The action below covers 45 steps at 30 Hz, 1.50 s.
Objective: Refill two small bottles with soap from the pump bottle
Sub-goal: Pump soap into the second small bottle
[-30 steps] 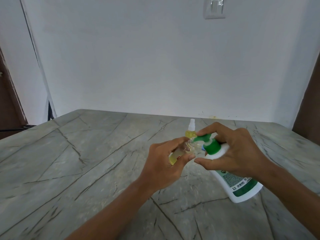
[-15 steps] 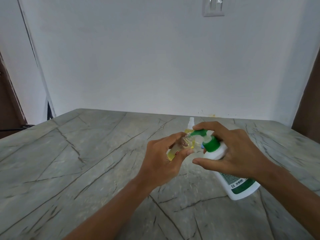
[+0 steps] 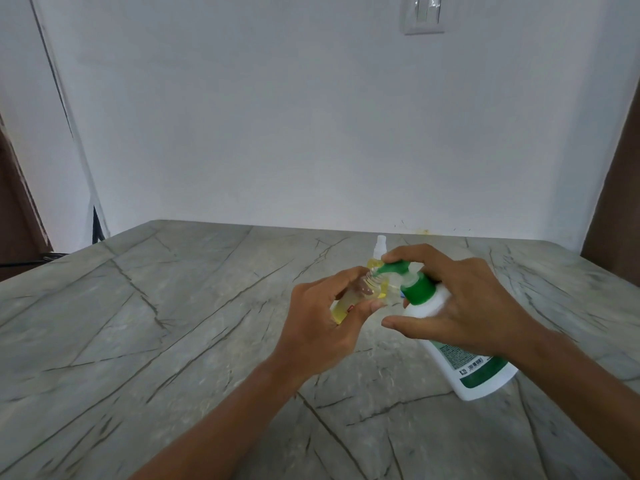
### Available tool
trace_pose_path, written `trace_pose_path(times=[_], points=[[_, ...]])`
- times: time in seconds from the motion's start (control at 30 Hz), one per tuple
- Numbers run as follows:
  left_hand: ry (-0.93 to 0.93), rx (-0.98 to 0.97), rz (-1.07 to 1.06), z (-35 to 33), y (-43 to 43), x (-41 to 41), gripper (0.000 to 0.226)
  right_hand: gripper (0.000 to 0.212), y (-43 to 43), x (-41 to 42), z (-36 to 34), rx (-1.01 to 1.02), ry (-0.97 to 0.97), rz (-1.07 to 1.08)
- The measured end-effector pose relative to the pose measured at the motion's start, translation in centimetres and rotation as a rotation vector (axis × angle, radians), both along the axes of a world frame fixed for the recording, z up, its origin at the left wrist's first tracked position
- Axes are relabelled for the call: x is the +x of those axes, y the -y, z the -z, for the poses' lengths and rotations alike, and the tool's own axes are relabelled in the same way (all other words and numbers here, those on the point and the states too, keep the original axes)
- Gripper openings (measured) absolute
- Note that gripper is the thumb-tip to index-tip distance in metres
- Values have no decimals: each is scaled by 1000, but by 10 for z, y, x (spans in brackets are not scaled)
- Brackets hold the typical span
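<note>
My left hand (image 3: 325, 317) grips a small clear bottle (image 3: 349, 299) with yellow liquid, tilted so its open threaded neck points up and right. My right hand (image 3: 460, 306) wraps the white pump bottle (image 3: 464, 362), which has a green collar and pump head (image 3: 394, 267). The index finger lies on top of the pump head. The green nozzle tip touches the small bottle's mouth. A second small bottle (image 3: 378, 254) with a white spray top and yellow liquid stands upright on the table just behind the hands, partly hidden.
A grey marble-patterned table (image 3: 173, 323) with dark veins reaches to a white wall. A light switch (image 3: 424, 13) sits high on that wall. Brown door frames flank the far left and right edges.
Both hands and the two bottles they hold shifted slightly up in the view. The pump head looks a little higher than a second ago. The nozzle stays at the small bottle's mouth.
</note>
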<state>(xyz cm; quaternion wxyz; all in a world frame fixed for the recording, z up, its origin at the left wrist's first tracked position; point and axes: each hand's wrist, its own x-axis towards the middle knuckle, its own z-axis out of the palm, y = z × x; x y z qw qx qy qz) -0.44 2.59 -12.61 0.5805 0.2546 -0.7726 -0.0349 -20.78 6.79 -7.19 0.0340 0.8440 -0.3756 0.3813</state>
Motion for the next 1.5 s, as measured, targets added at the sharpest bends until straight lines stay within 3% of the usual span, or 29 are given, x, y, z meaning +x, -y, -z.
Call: trace_pose_path(times=[0.27,0.6,0.93,1.03,1.5], points=[[-14,5,4,-3,-1,0,51,65,0,0,1,1,-10,-3],[18,4,13,0,-2,-1,42,59,-1,1,-3,12,56,-31],[-8,33,-8,-2,-1,0,45,69,-1,-1,3,25,-17,-28],[-17,19,3,-4,-2,0,41,67,0,0,3,-75,-72,36],[29,-5,2,1,-2,-2,42,62,1,0,0,-64,37,-32]])
